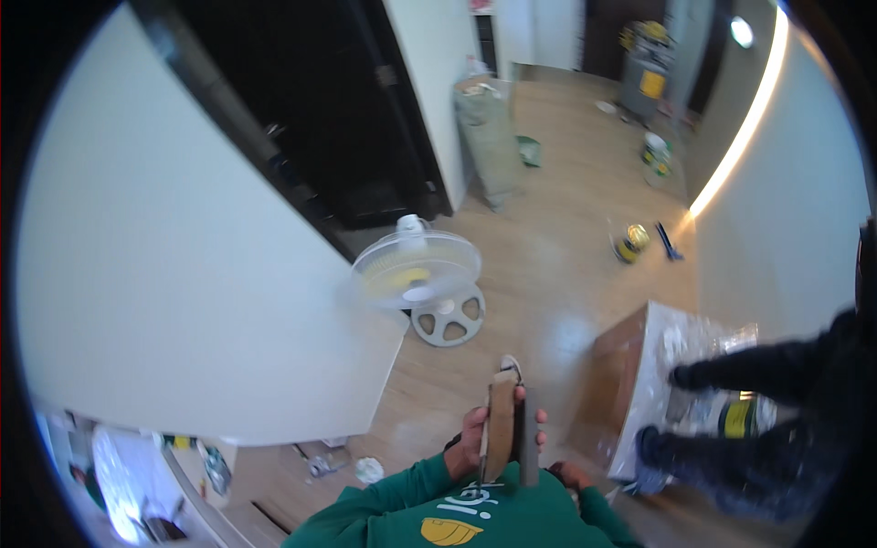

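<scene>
My left hand (471, 442), in a green sleeve, is closed round a brown, slightly curved strip (500, 429) and a flat grey bar (529, 447). Both pieces stand upright side by side in front of my chest. The thumb lies along the left side, and fingertips show past the right edge of the bar. What the strip is made of I cannot make out. My right hand (572, 476) is low, close to my body and just right of the bar. Its fingers are mostly hidden, so its grip does not show.
A fan (417, 267) with a round grey base (448, 316) stands ahead-left, by a white wall. To the right, a person in dark clothes (758, 457) is beside a white-topped carton (641, 393) with plastic wrap. Paint cans (630, 244) and a wrapped roll (484, 137) stand farther off.
</scene>
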{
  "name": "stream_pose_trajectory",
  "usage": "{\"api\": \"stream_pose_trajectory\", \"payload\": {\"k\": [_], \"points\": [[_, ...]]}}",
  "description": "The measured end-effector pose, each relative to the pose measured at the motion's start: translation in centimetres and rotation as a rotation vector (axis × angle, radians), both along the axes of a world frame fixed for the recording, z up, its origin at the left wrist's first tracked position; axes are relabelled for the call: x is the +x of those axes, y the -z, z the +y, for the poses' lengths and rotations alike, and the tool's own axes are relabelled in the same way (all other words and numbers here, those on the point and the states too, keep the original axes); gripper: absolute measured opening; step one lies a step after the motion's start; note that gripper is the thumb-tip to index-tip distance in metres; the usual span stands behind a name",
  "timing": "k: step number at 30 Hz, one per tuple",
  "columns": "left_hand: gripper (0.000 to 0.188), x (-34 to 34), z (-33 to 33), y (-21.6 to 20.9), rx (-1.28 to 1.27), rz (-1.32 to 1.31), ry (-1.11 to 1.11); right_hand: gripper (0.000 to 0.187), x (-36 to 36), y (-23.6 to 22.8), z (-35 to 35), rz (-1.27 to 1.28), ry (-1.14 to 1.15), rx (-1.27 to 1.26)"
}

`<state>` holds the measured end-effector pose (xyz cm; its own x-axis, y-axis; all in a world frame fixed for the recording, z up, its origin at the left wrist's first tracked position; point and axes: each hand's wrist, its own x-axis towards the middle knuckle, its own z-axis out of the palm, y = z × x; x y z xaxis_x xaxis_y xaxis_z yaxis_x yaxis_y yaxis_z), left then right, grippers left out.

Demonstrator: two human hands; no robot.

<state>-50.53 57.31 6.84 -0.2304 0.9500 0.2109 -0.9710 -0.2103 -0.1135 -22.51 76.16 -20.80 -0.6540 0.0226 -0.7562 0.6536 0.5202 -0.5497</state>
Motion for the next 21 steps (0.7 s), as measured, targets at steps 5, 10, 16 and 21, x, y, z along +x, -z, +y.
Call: {"api": "stream_pose_trajectory", "payload": {"k": [5,10,16,21], "points": [[0.067,-5.8,7.3,-0.3,0.095,-0.026,-0.034,0.043,-13.0,0.3,8.3,0.042,-0.054,-0.147],[0.066,-12.1,14.8,-4.3,0.185,-0.011,-0.085,0.043,-27.8,-5.1,20.6,-0.081,0.281,-0.168],[0.06,-17.0,18.1,-7.7,0.147,0.134,-0.274,0.043,-41.7,-6.6,28.0,-0.089,0.086,-0.086],[0.065,-20.0,21.5,-6.6,0.116,0.246,-0.522,0.043,-48.3,-4.6,28.7,-0.106,-0.257,-0.153]]}}
